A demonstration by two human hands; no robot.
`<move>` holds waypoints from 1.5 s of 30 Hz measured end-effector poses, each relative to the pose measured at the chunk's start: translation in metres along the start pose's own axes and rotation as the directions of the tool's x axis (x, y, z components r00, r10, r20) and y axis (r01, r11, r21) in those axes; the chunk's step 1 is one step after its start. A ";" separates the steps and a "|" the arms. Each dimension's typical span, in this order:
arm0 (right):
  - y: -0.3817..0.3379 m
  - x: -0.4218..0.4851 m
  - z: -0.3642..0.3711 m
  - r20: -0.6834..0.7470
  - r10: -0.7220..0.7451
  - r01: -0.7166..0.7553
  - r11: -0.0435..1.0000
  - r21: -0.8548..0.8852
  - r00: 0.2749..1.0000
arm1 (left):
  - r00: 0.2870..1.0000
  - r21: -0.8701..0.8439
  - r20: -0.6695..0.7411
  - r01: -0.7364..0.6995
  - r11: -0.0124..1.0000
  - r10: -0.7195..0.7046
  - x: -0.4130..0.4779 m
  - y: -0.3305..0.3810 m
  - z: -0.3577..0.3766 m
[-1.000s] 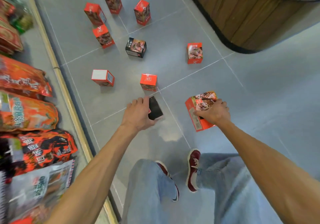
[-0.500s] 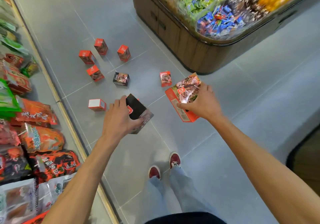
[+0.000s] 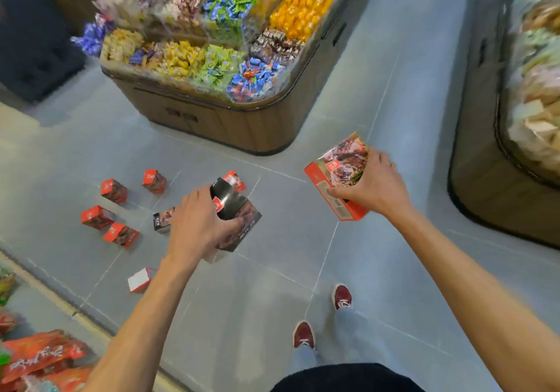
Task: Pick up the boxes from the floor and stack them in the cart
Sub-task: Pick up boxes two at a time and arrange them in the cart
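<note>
Two lifted higher, black box [image 3: 234, 207], red box [image 3: 338, 164], candy display [image 3: 242, 127] nearer

From my end the black box [image 3: 231, 206] reads as coated card: glossy, with a pale sheen across its dark top. The large red box [image 3: 339, 167] looks like printed card too, smooth and slightly shiny, and the small red boxes [image 3: 113, 191] seem the same. The floor [image 3: 378, 103] is smooth grey tile with a soft satin sheen. The display stand [image 3: 257, 127] has a matt wood-look wall in upright slats. Its sweets [image 3: 218, 67] sit in shiny crinkled wrappers — plastic or foil, I cannot tell. The snack bags [image 3: 42, 358] are glossy plastic film. My shoes [image 3: 304, 334] look like matt cloth.
</note>
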State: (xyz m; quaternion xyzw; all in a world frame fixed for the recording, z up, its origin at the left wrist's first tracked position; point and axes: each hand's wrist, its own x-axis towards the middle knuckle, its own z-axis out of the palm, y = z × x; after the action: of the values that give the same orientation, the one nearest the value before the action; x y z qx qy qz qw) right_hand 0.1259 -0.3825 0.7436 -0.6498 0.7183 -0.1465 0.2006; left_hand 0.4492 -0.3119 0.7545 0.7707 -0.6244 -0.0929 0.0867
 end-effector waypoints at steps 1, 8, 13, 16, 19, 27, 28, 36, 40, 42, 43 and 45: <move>0.018 -0.007 -0.011 -0.014 0.036 -0.035 0.999 0.013 0.999 | 0.999 0.020 0.013 -0.038 0.999 0.038 0.001 0.019 0.000; 0.169 -0.042 -0.101 -0.118 0.218 -0.210 0.975 0.077 0.969 | 0.949 0.056 0.052 -0.312 0.948 0.310 0.008 0.195 0.022; 0.300 -0.072 -0.177 -0.208 0.344 -0.340 0.939 0.059 0.915 | 0.876 0.042 0.086 -0.480 0.876 0.475 -0.004 0.351 0.063; 0.374 -0.099 -0.218 -0.243 0.424 -0.423 0.904 0.058 0.873 | 0.830 0.013 0.112 -0.552 0.834 0.547 -0.022 0.437 0.091; 0.440 -0.127 -0.253 -0.268 0.502 -0.499 0.863 0.083 0.822 | 0.783 -0.050 0.135 -0.607 0.793 0.608 -0.043 0.516 0.116; 0.584 -0.200 -0.306 -0.320 0.737 -0.701 0.671 0.242 0.595 | 0.514 -0.084 0.219 -0.837 0.541 0.829 -0.102 0.722 0.172; 0.599 -0.207 -0.311 -0.323 0.757 -0.718 0.648 0.254 0.568 | 0.480 -0.085 0.220 -0.858 0.506 0.849 -0.108 0.746 0.179; 0.740 -0.242 -0.381 -0.332 0.859 -0.817 0.488 0.307 0.389 | 0.239 -0.136 0.245 -0.951 0.277 0.940 -0.154 0.950 0.239; 0.803 -0.254 -0.423 -0.327 0.903 -0.845 0.393 0.363 0.280 | 0.109 -0.151 0.285 -0.976 0.157 0.952 -0.183 1.056 0.265; 0.831 -0.261 -0.441 -0.329 0.914 -0.852 0.358 0.382 0.237 | 0.068 -0.186 0.320 -0.974 0.133 0.945 -0.199 1.104 0.278; 0.844 -0.266 -0.449 -0.322 0.922 -0.857 0.336 0.392 0.214 | 0.043 -0.203 0.337 -0.972 0.118 0.941 -0.208 1.127 0.285; 0.870 -0.276 -0.460 -0.306 0.937 -0.865 0.290 0.409 0.169 | -0.019 -0.238 0.358 -0.969 0.071 0.933 -0.226 1.169 0.296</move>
State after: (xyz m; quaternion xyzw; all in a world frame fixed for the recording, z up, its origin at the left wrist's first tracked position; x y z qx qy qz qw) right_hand -0.8347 -0.0338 0.7638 -0.0182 0.9724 -0.2095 0.1014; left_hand -0.7774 -0.3360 0.7674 0.0973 -0.9833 -0.1477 -0.0429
